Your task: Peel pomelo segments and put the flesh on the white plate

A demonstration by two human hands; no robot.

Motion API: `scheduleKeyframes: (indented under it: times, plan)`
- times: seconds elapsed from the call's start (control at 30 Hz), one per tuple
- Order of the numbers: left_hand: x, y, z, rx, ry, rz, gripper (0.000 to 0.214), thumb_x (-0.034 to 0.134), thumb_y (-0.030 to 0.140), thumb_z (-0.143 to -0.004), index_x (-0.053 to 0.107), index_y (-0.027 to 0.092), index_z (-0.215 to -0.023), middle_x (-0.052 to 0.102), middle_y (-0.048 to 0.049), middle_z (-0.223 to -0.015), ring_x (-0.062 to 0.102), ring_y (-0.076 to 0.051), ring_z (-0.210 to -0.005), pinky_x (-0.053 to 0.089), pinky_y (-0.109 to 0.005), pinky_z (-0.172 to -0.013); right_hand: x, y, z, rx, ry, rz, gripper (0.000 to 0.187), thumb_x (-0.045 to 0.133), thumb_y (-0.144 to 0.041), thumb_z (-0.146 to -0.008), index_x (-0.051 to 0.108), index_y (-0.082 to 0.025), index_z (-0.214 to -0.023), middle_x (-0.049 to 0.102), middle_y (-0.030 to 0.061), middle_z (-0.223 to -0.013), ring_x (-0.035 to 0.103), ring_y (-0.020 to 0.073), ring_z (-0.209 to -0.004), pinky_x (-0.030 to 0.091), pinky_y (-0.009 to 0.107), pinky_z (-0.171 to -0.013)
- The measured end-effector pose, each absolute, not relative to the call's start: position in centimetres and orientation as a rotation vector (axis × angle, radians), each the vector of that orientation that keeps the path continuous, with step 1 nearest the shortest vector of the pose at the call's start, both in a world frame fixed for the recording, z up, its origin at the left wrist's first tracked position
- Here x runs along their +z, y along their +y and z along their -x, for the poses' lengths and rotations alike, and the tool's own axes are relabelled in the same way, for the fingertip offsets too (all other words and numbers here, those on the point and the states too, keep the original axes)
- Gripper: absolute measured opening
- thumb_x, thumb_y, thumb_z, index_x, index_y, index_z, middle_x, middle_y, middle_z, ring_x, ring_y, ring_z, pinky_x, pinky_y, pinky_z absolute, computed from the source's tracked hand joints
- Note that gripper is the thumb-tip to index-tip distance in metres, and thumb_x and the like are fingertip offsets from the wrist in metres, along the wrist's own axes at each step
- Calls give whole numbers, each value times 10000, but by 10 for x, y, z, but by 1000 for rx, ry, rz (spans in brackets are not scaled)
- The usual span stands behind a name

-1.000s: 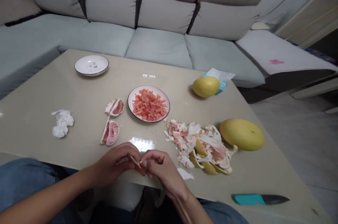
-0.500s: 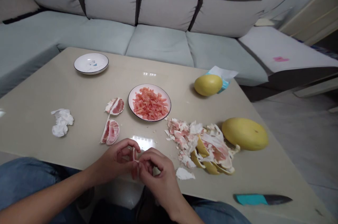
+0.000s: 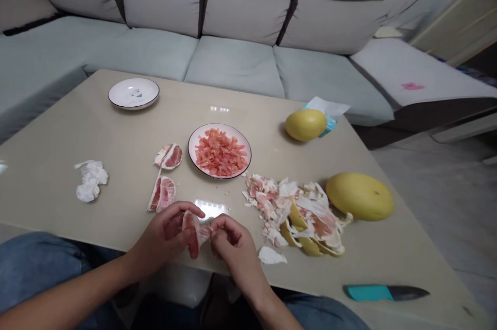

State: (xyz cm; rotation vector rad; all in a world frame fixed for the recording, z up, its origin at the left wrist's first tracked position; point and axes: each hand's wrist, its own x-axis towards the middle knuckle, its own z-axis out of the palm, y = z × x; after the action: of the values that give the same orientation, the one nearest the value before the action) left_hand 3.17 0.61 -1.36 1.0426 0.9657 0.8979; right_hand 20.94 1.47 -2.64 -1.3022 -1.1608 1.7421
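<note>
While both hands pinch it over the near table edge (image 3: 116, 237), the pomelo segment (image 3: 193, 227), gripped by left hand (image 3: 165, 237) and right hand (image 3: 231, 239), looks soft, juicy and tearable, best held lightly by its membrane edges.

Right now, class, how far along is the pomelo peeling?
Done: a plate holds peeled pink flesh, and a peel heap lies beside it. In hand: the left hand and right hand pull membrane from one segment. Left: two segment chunks and two whole pomelos remain on the table.
</note>
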Motion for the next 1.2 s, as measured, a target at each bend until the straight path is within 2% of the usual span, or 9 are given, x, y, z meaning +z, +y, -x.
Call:
scheduleKeyframes:
  times: [0.1,0.17,0.27,0.33,0.5,0.6,0.73,0.97,1.2]
  plan:
    - [-13,7,-31,944,955,-1049,248,564,253,-894,527,201,-1133,661,22,-645,613,-132,-634,461,-246,-659,-22,17,-210,1799,-1175,1264,122,559,-297,-785,502,-193,-755,392,-89,-515,304,80,-469,231,209,-464]
    - [-11,7,-31,942,982,-1072,272,568,258,-892,539,213,-1159,657,18,-689,619,-136,-657,480,-250,-668,-18,17,-210,1804,-1248,1265,156,578,-333,-810,509,-193,-807,455,-71,-550,378,95,-504,280,211,-486]
    - [-9,7,-32,932,1080,-1131,303,613,262,-864,585,235,-1164,672,-46,-997,638,-158,-801,512,-259,-712,-15,17,-209,1661,-1423,1319,227,647,-364,-805,546,-195,-919,549,-31,-684,482,123,-611,348,220,-540]
    - [-10,6,-32,917,1082,-1136,327,632,272,-851,600,237,-1175,614,-85,-1198,637,-189,-906,526,-276,-746,-15,17,-208,1551,-1505,1316,201,658,-353,-812,577,-193,-903,567,-15,-747,504,129,-657,373,226,-575]
    - [-18,4,-35,908,941,-882,586,701,297,-805,442,285,-1330,533,-113,-1334,618,-231,-1055,504,-355,-878,-16,17,-208,1514,-1528,1212,147,586,-299,-871,635,-185,-793,607,7,-775,527,128,-660,393,230,-596]
    - [-23,5,-36,848,933,-786,669,775,280,-733,439,288,-1311,599,-68,-1192,608,-216,-1050,480,-347,-897,-16,16,-208,1471,-1571,1214,85,626,-251,-833,675,-192,-795,636,11,-796,538,133,-677,394,228,-602]
    - [-21,8,-36,759,978,-829,378,758,304,-745,575,207,-1061,614,24,-788,615,-141,-722,507,-286,-701,-15,13,-207,1451,-1541,1276,107,645,-262,-812,691,-181,-760,628,9,-724,530,131,-636,394,228,-578]
    - [-12,12,-34,758,1001,-793,346,739,354,-753,571,183,-1002,677,-12,-782,640,-155,-678,535,-311,-690,-17,15,-206,1721,-1159,1299,330,719,-479,-724,636,-160,-722,550,-28,-549,468,103,-497,356,215,-489]
    - [-8,11,-32,781,991,-749,342,746,343,-747,582,203,-1012,681,7,-689,650,-164,-659,559,-372,-747,-15,18,-215,1729,-1116,1295,360,750,-500,-698,634,-159,-706,552,-31,-526,454,93,-483,329,215,-484]
